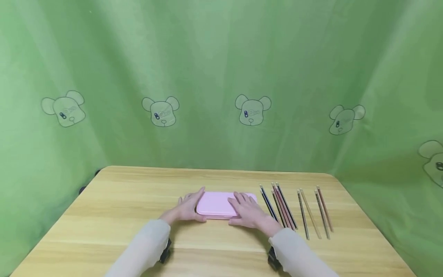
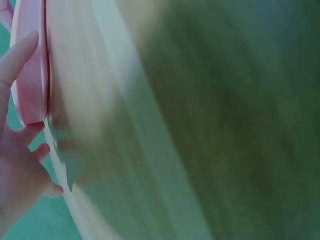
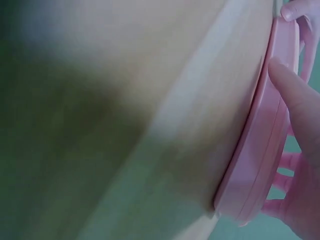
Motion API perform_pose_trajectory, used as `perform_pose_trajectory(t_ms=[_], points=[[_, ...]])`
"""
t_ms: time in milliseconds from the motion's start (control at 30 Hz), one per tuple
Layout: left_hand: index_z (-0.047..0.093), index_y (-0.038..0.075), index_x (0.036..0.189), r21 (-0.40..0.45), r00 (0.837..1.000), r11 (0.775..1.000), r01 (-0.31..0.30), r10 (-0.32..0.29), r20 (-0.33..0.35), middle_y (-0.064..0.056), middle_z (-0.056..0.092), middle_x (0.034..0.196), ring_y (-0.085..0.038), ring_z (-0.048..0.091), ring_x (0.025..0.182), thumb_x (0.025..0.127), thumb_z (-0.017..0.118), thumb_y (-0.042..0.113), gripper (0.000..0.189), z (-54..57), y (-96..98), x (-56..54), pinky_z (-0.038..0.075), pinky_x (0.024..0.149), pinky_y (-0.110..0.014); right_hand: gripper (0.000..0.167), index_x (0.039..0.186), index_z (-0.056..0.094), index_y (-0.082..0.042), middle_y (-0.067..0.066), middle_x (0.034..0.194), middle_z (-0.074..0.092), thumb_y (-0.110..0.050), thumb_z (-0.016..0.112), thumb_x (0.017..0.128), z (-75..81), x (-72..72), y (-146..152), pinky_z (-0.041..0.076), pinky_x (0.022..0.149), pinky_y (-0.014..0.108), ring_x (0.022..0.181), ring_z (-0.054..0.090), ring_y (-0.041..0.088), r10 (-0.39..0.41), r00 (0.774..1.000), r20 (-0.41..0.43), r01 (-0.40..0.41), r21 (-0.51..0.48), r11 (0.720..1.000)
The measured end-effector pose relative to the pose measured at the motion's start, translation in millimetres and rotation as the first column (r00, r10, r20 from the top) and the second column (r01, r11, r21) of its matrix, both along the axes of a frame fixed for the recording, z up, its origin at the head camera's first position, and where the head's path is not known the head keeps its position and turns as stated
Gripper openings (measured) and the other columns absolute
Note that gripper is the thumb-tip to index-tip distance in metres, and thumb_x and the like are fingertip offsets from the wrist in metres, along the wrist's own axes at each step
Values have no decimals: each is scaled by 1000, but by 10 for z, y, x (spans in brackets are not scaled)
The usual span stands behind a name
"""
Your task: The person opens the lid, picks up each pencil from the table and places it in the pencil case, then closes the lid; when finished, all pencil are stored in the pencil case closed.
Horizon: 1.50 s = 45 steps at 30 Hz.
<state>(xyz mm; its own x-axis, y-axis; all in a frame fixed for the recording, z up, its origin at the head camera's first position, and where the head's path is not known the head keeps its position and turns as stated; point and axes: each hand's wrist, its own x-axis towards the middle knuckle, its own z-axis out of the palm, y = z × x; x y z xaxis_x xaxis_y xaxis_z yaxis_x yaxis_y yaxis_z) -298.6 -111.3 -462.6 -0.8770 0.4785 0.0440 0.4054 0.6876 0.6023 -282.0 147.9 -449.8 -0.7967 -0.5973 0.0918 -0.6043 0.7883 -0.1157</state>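
A closed pink pencil case [image 1: 215,203] with rounded corners lies flat near the middle of the wooden table. At its left end my left hand [image 1: 187,208] holds it, thumb on the front side and fingers along the end. My right hand [image 1: 248,212] grips the right part, its fingers spread over the lid and its thumb at the front side. The left wrist view shows the left thumb against the case's pink wall [image 2: 32,80]. In the right wrist view, the seam between lid and base runs along the case [image 3: 260,150] beneath the right thumb.
To the right of the case lie several dark and red pencils [image 1: 284,207] close together. Farther right are more pencils [image 1: 310,215], one of them light wood-coloured. A green curtain [image 1: 207,146] with bear-head drawings hangs behind the table [image 1: 121,207].
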Motion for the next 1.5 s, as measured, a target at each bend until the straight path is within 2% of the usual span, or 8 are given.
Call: perform_pose_trajectory(t_ms=[267,500,633,800,1100,1200,1400,1500], points=[[20,8,145,2,999,1000,3,-3,-42,-21,33,141,-41,26,128,62,80,34,106,-75,46,-33,8,100,-70,69,127,45,-4,22,126,43,-53,58,80,-16,-42,-49,44,88,55,112,44,39,42,984,-174,-15,152,988],[23,4,142,28,996,999,-26,28,-88,-19,36,141,-37,33,120,58,82,33,107,-128,76,-37,21,99,-58,69,128,45,-5,23,125,47,-60,42,87,-83,-54,-25,52,79,46,108,50,36,147,928,-341,-11,368,930],[23,5,142,54,995,998,-42,46,-85,-19,37,140,-36,34,118,56,83,30,107,-145,86,-28,22,99,-56,66,124,48,-3,22,118,52,-59,38,89,-126,-74,0,55,73,38,102,56,33,261,847,-463,-26,453,891],[24,5,142,102,996,993,-58,65,-65,-19,37,139,-34,36,114,55,83,23,106,-155,94,-22,22,101,-55,60,116,54,-2,22,106,60,-52,31,94,-162,-103,6,56,68,31,90,63,31,400,695,-597,-53,513,857],[22,5,143,112,996,991,-66,72,-52,-19,34,142,-37,33,120,57,82,17,105,-144,96,-17,20,103,-57,59,113,55,-6,21,88,66,-27,1,97,-195,-151,13,56,58,26,75,66,27,554,484,-678,-73,599,797],[19,4,144,95,996,993,-69,75,-56,-19,33,143,-36,34,119,58,83,19,108,-149,97,-24,22,103,-56,56,111,54,-5,20,89,65,-29,5,98,-192,-159,18,56,58,25,76,66,26,544,492,-679,-75,590,804],[21,-3,142,84,993,990,-112,115,-35,-23,33,141,-39,31,124,56,83,23,109,-126,86,-40,20,104,-56,57,110,55,-1,19,102,61,-52,35,93,-177,-158,11,56,66,31,87,63,26,394,634,-665,-82,449,890],[26,-4,139,56,992,991,-122,124,-21,-22,37,138,-37,33,122,56,83,24,105,-112,88,-40,23,103,-54,59,109,57,0,18,102,61,-52,34,93,-188,-157,15,56,63,30,86,63,26,392,628,-672,-86,441,894]])
